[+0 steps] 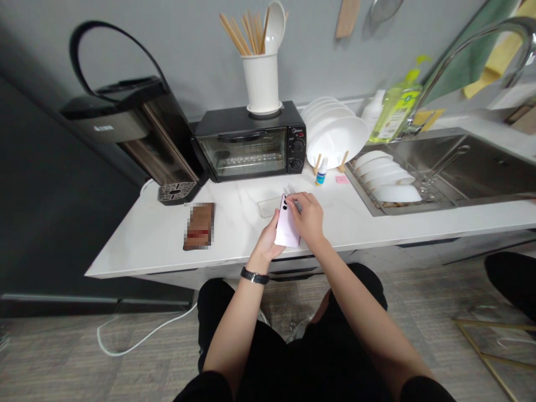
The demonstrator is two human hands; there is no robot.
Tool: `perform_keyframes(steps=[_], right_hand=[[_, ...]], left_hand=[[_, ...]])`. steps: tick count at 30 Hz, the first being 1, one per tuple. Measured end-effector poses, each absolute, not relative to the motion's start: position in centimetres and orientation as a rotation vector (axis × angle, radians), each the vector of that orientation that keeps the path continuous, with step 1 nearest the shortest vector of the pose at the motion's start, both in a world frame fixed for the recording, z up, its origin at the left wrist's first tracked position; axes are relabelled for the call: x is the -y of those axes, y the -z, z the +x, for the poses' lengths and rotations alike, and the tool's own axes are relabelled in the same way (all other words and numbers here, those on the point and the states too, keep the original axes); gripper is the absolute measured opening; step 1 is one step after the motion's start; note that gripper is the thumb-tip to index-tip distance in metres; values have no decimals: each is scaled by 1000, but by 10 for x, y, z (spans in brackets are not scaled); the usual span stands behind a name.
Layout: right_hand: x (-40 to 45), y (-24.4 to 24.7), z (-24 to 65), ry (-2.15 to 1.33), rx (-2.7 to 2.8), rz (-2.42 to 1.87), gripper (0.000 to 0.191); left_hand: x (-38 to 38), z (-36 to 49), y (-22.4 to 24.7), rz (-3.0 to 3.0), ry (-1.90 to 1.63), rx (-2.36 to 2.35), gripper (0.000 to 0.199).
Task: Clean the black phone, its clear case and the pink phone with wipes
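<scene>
A light purple phone (287, 228) with its camera side up is in my left hand (267, 239), which wears a black wristband and wraps round the phone's left and lower side. My right hand (309, 218) is closed near the phone's camera lenses, its fingertips pinched around something small that I cannot make out. Just behind the phone lies a clear case (270, 207) on the white counter (238, 223). A small spray bottle (321, 172) stands further back on the right, beside a pink slip (342, 180).
A toaster oven (251, 151) carries a white utensil holder (263, 84). Left are a drinks machine (154, 128) and a brown, blurred-out flat item (199, 226). Right are racked plates (335, 134), a green soap bottle (396, 111) and a sink (481, 167) with bowls (389, 178).
</scene>
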State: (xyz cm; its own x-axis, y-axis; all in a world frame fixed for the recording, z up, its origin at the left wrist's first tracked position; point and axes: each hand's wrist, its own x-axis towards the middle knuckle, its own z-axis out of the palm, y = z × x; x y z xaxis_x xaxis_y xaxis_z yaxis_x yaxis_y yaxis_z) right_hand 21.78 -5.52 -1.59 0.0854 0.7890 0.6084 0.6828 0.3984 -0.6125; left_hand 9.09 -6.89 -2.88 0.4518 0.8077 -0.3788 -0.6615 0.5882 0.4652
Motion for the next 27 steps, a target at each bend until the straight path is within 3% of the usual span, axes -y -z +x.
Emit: perform_keyframes(steps=[8,17,27], right_hand=[[90,27,208,-234,1831,-1162,21],[141,56,212,-259,1903,-1120,22],[99,47,242,-173,1727,-1278,21]], left_hand=[[67,90,35,169,-1013,-694,34],[68,87,40,292,-919,-538,60],[69,92,25,208,-945,-601,47]])
